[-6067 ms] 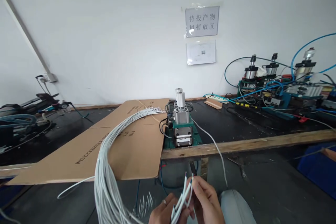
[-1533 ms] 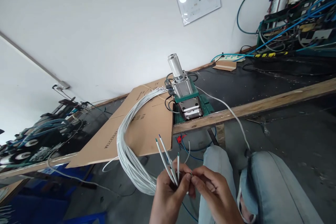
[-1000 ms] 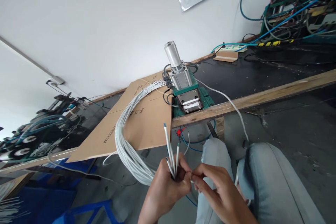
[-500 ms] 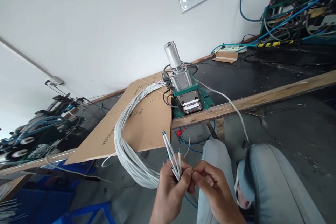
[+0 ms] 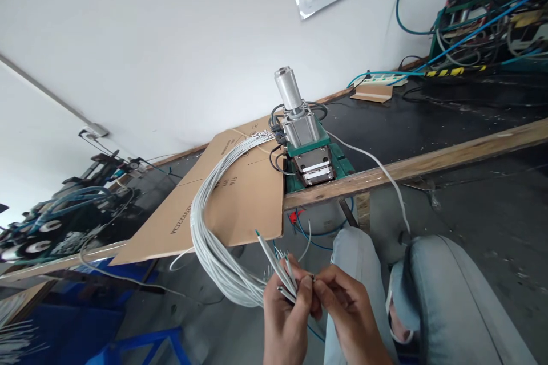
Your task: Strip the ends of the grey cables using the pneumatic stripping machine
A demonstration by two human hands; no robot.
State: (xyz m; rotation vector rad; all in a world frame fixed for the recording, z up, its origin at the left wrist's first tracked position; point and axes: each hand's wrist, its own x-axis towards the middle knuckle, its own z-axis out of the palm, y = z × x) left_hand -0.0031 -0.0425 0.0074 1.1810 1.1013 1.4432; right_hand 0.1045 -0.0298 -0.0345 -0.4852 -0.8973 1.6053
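My left hand (image 5: 286,312) is closed round the ends of several thin white cables (image 5: 274,256), whose stripped tips fan up and to the left. Just to its right, my right hand (image 5: 345,311) pinches at one of those cable ends, the two hands touching at the fingertips. The cables belong to a thick white bundle (image 5: 212,222) that loops down from the cardboard sheet (image 5: 240,199) on the bench. A small pneumatic press on a green base (image 5: 306,145) stands at the bench edge above my hands. My knees in light jeans (image 5: 428,285) lie below right.
A black-topped bench with a wooden front edge (image 5: 428,162) runs right. More pneumatic machines with blue hoses (image 5: 483,11) stand at the far right. A white power strip (image 5: 377,77) lies near the wall. Other equipment (image 5: 55,222) sits at the left, blue crates (image 5: 64,331) below.
The view has shifted slightly. The cable tips in my left hand have tipped lower and further left, and both hands sit a little lower in view, still pinched together.
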